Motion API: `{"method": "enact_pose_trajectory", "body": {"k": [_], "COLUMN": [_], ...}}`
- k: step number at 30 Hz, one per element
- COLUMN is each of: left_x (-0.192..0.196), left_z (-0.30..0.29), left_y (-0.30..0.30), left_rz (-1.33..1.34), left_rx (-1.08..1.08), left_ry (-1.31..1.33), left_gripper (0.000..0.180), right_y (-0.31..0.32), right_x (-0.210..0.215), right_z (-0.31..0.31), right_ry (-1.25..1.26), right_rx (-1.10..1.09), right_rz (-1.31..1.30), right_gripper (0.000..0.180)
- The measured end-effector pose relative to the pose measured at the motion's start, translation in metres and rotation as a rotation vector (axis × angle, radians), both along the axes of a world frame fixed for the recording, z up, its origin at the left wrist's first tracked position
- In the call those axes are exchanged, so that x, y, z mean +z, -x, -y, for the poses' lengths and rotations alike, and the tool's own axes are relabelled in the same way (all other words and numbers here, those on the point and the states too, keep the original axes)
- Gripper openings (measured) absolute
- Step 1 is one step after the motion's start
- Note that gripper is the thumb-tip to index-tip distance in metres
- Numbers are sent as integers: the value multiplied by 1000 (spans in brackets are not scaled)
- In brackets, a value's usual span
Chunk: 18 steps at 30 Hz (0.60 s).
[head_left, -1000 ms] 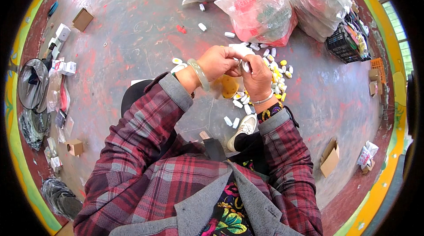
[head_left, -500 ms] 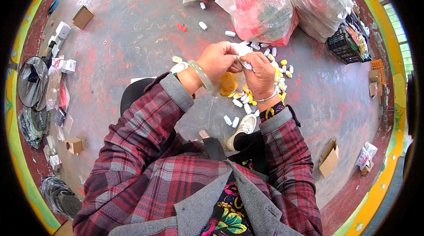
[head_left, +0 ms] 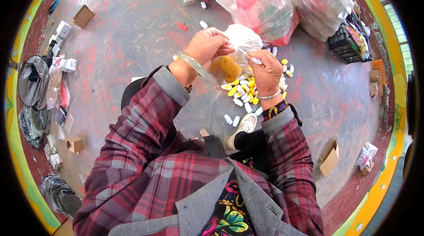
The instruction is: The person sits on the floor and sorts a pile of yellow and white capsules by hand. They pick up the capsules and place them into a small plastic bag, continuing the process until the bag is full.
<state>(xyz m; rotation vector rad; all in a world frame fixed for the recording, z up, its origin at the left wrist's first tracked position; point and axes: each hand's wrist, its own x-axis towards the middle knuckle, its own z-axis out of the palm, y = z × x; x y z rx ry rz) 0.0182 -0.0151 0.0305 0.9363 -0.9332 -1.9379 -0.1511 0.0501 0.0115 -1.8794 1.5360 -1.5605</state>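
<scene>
A thin white translucent plastic bag (head_left: pixel 244 38) is stretched between my hands, gathered in pleats near its top. My left hand (head_left: pixel 206 49), with a pale bangle at the wrist, pinches one side of it. The other side is gripped between the thumb and fingers of my right hand (head_left: pixel 267 70). Just below the bag shows a rounded mustard-brown thing (head_left: pixel 228 69); I cannot tell whether it is inside the bag or behind it. Small oval white and yellow pieces (head_left: pixel 245 89) lie heaped on the floor under and beside my right hand.
Large filled plastic sacks (head_left: pixel 265 11) stand ahead, beside a black crate (head_left: pixel 343 45). An open cardboard box (head_left: pixel 329 157) sits at the right. Small white boxes (head_left: pixel 64 29) and bagged items line the left wall. My shoe (head_left: pixel 247 123) is close to the pieces.
My hands have moved apart, the left one leftward and up, the right one slightly rightward. Between them the bunched bag has spread out.
</scene>
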Motion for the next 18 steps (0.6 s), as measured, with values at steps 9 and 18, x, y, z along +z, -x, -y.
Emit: {"method": "enact_pose_trajectory", "body": {"k": [9,18], "left_x": [-12,18], "left_z": [19,47], "left_y": [-12,-90], "left_rz": [144,214], "left_rx": [-57,92], "left_ry": [55,151], "left_gripper": [25,27], "right_y": [15,32], "right_x": [-5,-13], "right_z": [-6,-14], "right_ry": [-422,-610], "right_rx": [94,89], "right_rz": [411,224], "right_gripper": [23,17]}}
